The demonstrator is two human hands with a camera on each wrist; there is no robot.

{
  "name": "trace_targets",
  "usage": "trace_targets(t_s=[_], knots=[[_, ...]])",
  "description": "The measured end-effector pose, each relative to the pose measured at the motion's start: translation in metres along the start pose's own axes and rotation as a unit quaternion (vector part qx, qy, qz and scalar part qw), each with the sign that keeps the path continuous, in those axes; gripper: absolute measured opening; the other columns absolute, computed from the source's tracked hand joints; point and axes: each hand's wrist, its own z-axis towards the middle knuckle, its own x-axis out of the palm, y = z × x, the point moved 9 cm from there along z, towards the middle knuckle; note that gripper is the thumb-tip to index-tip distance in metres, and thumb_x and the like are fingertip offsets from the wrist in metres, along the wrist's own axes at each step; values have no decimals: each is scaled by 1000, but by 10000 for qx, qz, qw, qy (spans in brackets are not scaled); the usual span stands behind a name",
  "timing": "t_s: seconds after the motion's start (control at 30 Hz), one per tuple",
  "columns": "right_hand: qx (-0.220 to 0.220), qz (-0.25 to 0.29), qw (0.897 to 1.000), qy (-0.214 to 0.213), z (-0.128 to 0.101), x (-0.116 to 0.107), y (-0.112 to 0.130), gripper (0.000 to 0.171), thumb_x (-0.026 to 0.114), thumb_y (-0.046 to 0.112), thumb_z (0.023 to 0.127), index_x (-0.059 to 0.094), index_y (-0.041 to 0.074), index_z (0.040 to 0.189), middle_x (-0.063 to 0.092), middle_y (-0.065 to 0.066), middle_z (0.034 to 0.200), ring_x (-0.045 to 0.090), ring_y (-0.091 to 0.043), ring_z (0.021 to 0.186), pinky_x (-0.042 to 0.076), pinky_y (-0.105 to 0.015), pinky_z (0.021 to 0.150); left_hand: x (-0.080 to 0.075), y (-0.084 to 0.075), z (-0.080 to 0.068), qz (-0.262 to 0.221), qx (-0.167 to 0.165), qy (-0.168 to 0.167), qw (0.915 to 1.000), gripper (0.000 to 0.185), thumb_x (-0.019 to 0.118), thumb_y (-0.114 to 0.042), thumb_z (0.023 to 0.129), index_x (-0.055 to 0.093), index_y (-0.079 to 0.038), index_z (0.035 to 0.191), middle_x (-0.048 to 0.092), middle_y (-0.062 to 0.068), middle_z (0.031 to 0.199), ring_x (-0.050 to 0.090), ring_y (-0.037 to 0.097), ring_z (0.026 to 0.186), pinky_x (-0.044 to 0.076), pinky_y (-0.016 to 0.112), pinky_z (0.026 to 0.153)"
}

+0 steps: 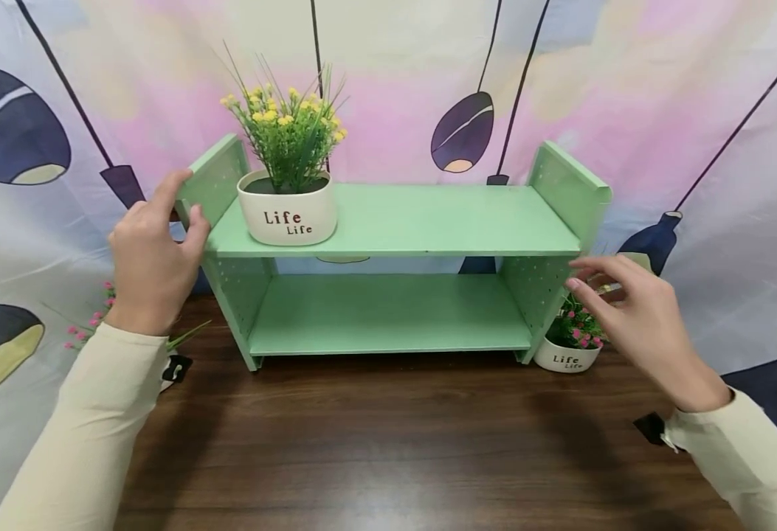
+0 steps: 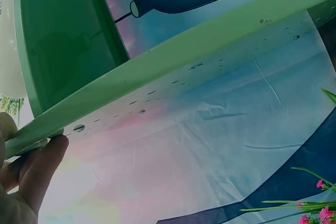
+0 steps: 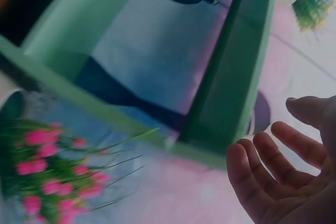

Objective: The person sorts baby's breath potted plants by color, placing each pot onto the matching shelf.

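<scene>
Left hand: the left hand grasped the left side panel of the green shelf, fingers over the panel's top edge and thumb against its inner face; in the left wrist view the fingertips pressed against the panel's edge.
Right hand: the right hand hovered released just beside the shelf's right side panel, fingers loosely spread and holding nothing; the right wrist view showed the open palm apart from the green board.
Shelf: it stood between the two hands on the dark wooden table, two boards high, its lower board bare.
Yellow-flowered pot: a white pot with yellow flowers, lettered "Life", stood on the upper board just to the right of the left hand, near the gripped panel.
Pink-flowered pot by the right hand: a small white pot with pink flowers sat on the table below the right hand's fingers, just outside the shelf's right panel; its blooms filled the lower left of the right wrist view.
Pink flowers by the left hand: another pink-flowered sprig showed below and outside the left wrist, mostly hidden by the sleeve.
Backdrop: a printed cloth hung behind the shelf, beyond both hands.
</scene>
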Motion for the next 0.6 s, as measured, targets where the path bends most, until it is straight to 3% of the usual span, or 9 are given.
trace_targets(t_s=[0.3,0.5,0.6], knots=[[690,-9,9970,-339,-45,-19,-60,23,75,5,97,77,6,120,61,20,107,54,21,89,41,-1,77,2,-3,2,-48,-66,8,10000,40,61,-9,101,66,-7,141,72,28,92,45,40,63,32,59,60],[1208,-532,9903,-438,-62,-27,-89,29,73,12,100,73,-2,126,63,-19,118,41,19,96,34,-3,77,3,-3,2,-45,-115,1,9999,39,61,-9,101,66,-8,140,74,29,93,47,40,64,31,55,61],[1424,-566,9878,-263,-66,-23,-106,43,74,16,99,64,-8,134,57,-31,126,53,-4,104,33,-6,75,2,-1,1,-15,-166,10,9999,40,60,-9,101,66,-9,140,73,29,91,47,41,65,31,56,62]])
